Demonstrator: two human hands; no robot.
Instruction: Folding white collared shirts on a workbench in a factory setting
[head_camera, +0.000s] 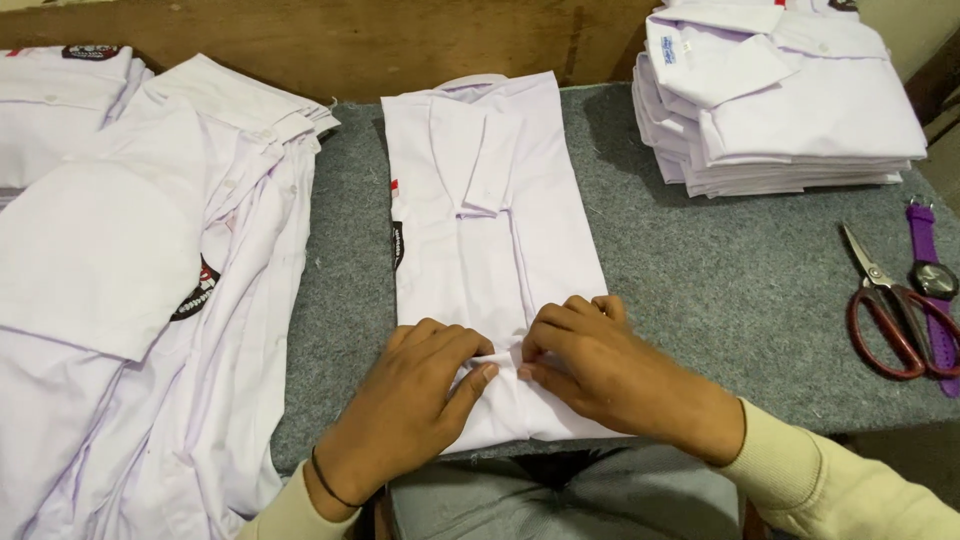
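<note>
The left hand and the right hand lie side by side on the near end of a folded white shirt, fingertips meeting at its middle. Each pinches a small fold of the cloth between thumb and fingers, the knuckles bent and the palms pressing down on the fabric. A thin dark band circles the left wrist, and both arms wear pale cream sleeves.

The shirt lies lengthwise on the grey felt counter, back side up, sleeves folded in, collar at the far end and hem at the near edge under the hands.

To the left, a loose pile of unfolded white shirts with dark round badges spreads over the counter's edge. To the right, well apart from the hands, red-handled scissors lie beside a purple-strapped wristwatch. At the far right corner stands a neat stack of folded white shirts, against a brown wooden wall.
</note>
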